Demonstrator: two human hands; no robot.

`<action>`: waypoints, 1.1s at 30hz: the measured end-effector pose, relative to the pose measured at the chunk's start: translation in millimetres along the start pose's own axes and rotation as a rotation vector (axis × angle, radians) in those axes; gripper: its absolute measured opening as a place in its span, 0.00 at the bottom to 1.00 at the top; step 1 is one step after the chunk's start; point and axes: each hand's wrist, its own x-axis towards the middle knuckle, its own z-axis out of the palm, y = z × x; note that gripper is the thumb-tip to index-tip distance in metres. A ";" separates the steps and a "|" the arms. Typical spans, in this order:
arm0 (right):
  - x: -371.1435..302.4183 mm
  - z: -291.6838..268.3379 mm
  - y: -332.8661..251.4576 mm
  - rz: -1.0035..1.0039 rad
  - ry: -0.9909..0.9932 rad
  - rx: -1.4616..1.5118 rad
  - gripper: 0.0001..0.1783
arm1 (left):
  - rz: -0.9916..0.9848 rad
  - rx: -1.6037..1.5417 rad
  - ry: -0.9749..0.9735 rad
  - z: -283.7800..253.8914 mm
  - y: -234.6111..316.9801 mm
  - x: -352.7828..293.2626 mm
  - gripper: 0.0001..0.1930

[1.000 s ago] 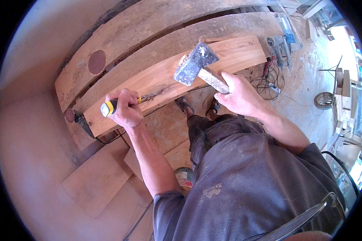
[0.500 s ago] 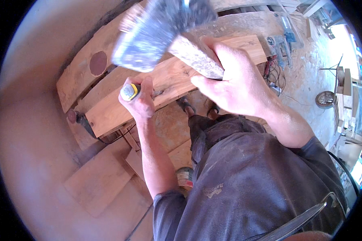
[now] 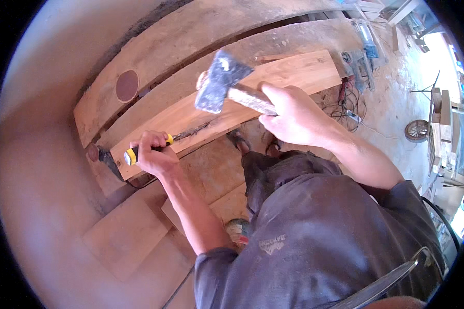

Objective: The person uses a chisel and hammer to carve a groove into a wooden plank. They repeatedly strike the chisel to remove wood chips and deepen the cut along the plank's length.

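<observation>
My left hand [image 3: 154,153] is wrapped round the black-and-yellow handle of a chisel [image 3: 131,156]. The chisel lies low and slanted, its blade side toward a dark, rough crack [image 3: 195,130] in a smooth wooden plank [image 3: 288,77]; whether the tip touches the wood is hard to tell. In my right hand [image 3: 296,116] is a hatchet [image 3: 222,82], gripped by its short wooden handle. The hatchet's grey metal head is raised over the plank, to the right of and beyond the chisel, apart from it.
Two rough slabs [image 3: 191,33] lie beyond the plank, with a round brown sanding disc [image 3: 127,86] on one. A grinder-like power tool [image 3: 108,164] rests by the plank's left end. Tangled cables [image 3: 348,105], blue-grey power tools [image 3: 363,67] and a spoked wheel [image 3: 416,130] are at right.
The hatchet has dropped away from close to the camera toward the plank. My left hand has moved left and nearer, tipping the chisel from end-on to a low slant.
</observation>
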 end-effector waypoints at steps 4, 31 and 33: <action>-10.4 2.8 13.5 0.102 -0.008 0.062 0.14 | 0.061 0.093 -0.086 19.5 4.4 -12.1 0.10; 5.0 -9.1 20.0 -0.016 0.020 0.093 0.16 | 0.076 0.488 -0.202 67.5 -35.4 -11.7 0.10; 16.5 -18.9 -1.9 -0.077 0.097 0.127 0.14 | 0.051 0.516 -0.227 67.7 -38.5 -12.4 0.10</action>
